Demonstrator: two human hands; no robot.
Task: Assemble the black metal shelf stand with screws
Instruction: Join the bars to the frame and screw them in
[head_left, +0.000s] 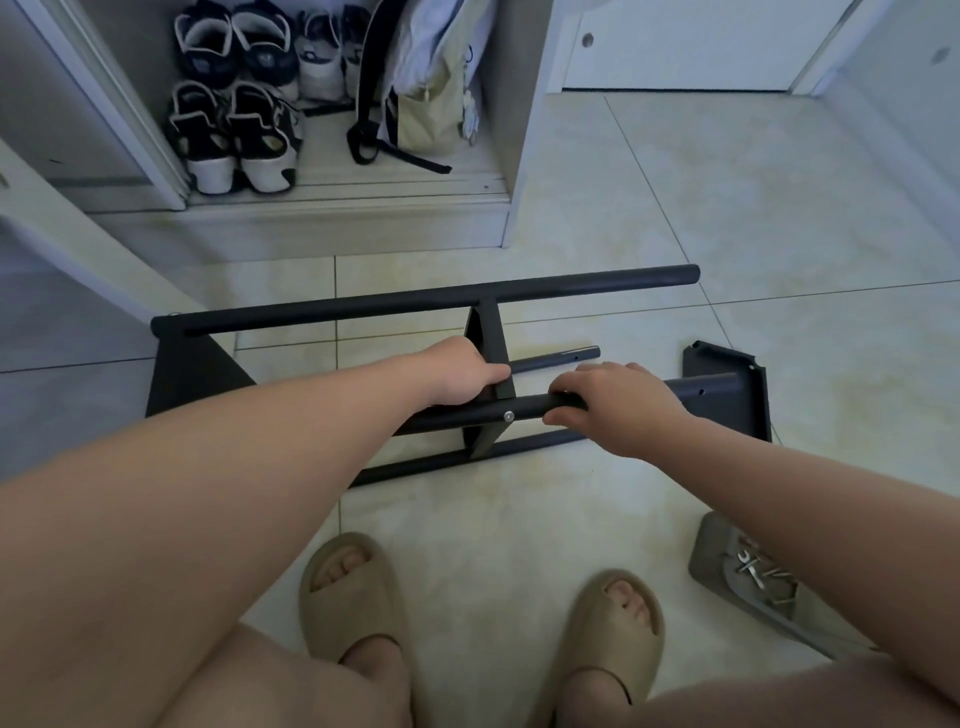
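My left hand (462, 371) reaches forward, fingers curled round the flat cross piece (489, 325) of the black shelf stand (415, 301), which lies on its side on the pale tiled floor (675, 208). My right hand (618, 402) clamps the near tube (467, 413) beside a screw (508, 415). The left fingertips are hidden. My forearm partly covers a grey tray (711, 548) of screws. Shoes (234, 140) stand in an open cupboard.

The black metal stand (322, 312) lies on its side on the floor (675, 208). It has long round bars with flat three-cornered plates between them. One shiny screw (508, 415) sits in the near bar. Another black plate (727, 387) is by the right end. More screws (758, 569) lie in a grey tray (709, 545).
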